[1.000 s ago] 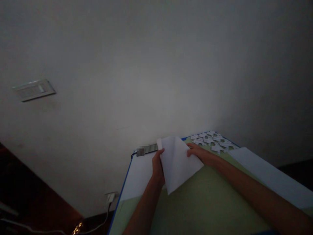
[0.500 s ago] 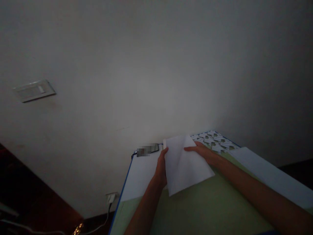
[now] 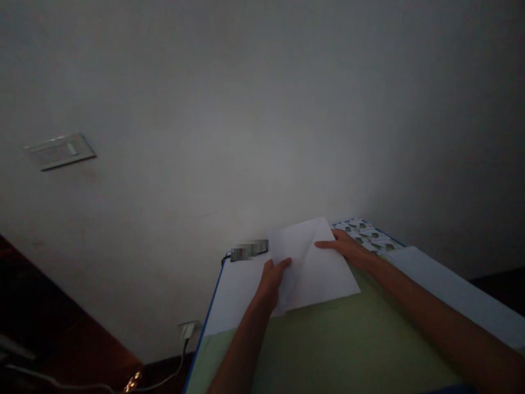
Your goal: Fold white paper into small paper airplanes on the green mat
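Observation:
Between my hands is a white sheet of paper point(image 3: 309, 271) with a slanting crease, held above the green table top point(image 3: 320, 350). My left hand point(image 3: 274, 279) grips its left edge, the thumb lying on the face of the paper and the other fingers mostly behind. At the right edge, my right hand point(image 3: 342, 245) pinches the sheet, one finger or thumb across the front and the rest behind it. Just past my right hand, several small folded white paper pieces point(image 3: 375, 236) lie in rows at the table's far corner, partly covered by the hand and sheet.
White paper point(image 3: 232, 295) covers the table's left side, and more white paper point(image 3: 447, 290) runs along the right. A phone-like dark object point(image 3: 249, 250), partly blurred out, rests at the far left edge. The wall point(image 3: 246, 137) rises directly behind. A plug point(image 3: 187, 331) with a cable is at lower left.
The sheet has turned from a pointed, angled pose to a flatter, wider one. My left thumb has moved inward onto its face. My right hand has shifted slightly to the right with the paper.

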The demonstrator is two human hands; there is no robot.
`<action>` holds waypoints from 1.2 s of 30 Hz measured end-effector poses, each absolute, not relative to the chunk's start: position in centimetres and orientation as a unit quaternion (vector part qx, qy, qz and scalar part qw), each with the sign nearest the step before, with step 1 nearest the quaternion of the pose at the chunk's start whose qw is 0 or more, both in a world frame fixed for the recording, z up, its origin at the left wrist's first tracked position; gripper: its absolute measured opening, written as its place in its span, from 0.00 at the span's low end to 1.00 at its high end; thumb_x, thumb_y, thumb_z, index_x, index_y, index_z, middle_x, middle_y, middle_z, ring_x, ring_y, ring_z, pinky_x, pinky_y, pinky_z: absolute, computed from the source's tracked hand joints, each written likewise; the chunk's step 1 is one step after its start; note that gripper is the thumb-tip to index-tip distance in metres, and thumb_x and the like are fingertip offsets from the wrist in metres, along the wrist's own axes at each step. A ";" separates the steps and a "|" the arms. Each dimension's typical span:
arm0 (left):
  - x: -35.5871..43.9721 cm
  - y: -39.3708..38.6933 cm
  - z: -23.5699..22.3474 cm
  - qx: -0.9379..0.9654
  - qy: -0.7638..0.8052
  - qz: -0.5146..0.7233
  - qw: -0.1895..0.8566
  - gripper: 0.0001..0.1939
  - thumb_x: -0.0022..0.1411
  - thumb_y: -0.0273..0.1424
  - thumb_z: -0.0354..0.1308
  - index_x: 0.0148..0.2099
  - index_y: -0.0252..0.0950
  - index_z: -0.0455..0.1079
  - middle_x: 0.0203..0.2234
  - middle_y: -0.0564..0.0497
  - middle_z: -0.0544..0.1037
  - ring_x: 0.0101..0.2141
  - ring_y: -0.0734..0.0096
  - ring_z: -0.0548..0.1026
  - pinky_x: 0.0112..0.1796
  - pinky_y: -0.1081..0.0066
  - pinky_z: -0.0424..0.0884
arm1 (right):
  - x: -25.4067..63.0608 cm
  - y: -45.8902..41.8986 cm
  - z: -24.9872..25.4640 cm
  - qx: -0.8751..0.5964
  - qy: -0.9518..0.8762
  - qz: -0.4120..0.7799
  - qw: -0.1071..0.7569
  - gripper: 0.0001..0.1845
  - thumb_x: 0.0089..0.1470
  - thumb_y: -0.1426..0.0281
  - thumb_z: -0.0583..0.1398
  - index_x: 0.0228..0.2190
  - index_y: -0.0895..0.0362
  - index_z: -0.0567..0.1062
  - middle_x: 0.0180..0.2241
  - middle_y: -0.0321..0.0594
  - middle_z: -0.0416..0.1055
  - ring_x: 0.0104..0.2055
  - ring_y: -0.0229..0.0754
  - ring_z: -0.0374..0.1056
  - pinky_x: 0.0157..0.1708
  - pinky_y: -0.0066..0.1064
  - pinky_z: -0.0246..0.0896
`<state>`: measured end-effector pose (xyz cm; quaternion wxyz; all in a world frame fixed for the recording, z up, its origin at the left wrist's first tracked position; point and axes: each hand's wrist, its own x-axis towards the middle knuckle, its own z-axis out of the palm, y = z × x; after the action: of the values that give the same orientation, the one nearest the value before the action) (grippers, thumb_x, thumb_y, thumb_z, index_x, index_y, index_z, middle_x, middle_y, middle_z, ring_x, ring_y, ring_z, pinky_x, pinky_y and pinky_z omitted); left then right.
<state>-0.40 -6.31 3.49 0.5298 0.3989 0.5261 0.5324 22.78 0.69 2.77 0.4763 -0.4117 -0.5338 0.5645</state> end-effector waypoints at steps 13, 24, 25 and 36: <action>-1.3 -6.3 3.7 0.447 0.475 0.566 0.504 0.21 0.55 0.39 0.71 0.47 0.29 0.80 0.38 0.37 0.85 0.37 0.53 0.83 0.39 0.62 0.78 | 23.0 0.9 2.5 -0.414 -0.562 0.550 0.458 0.25 0.38 0.64 0.76 0.40 0.58 0.82 0.41 0.49 0.83 0.38 0.52 0.79 0.37 0.40 0.75; -1.7 -5.3 3.0 0.396 0.458 0.579 0.546 0.18 0.54 0.39 0.72 0.41 0.29 0.79 0.33 0.39 0.84 0.33 0.57 0.82 0.36 0.65 0.77 | 22.9 0.2 3.2 -0.392 -0.573 0.537 0.479 0.17 0.40 0.61 0.72 0.34 0.57 0.83 0.35 0.43 0.83 0.35 0.48 0.76 0.37 0.37 0.70; -1.8 -5.2 2.9 0.393 0.459 0.579 0.548 0.19 0.53 0.39 0.73 0.40 0.29 0.78 0.32 0.40 0.84 0.33 0.57 0.82 0.35 0.65 0.77 | 23.0 0.4 3.1 -0.386 -0.584 0.525 0.484 0.16 0.41 0.62 0.71 0.33 0.57 0.84 0.35 0.43 0.83 0.36 0.48 0.76 0.37 0.36 0.69; -1.6 -5.4 3.4 0.356 0.444 0.537 0.622 0.23 0.59 0.48 0.67 0.44 0.31 0.76 0.35 0.40 0.84 0.37 0.58 0.83 0.36 0.68 0.78 | 23.3 1.5 2.0 -0.393 -0.472 0.596 0.517 0.14 0.42 0.69 0.70 0.35 0.58 0.82 0.33 0.44 0.83 0.32 0.48 0.76 0.35 0.38 0.71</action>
<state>-1.61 -5.39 3.42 0.6219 0.3564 0.4442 0.5375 23.26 1.49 2.00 0.5171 -0.3929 -0.4717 0.5965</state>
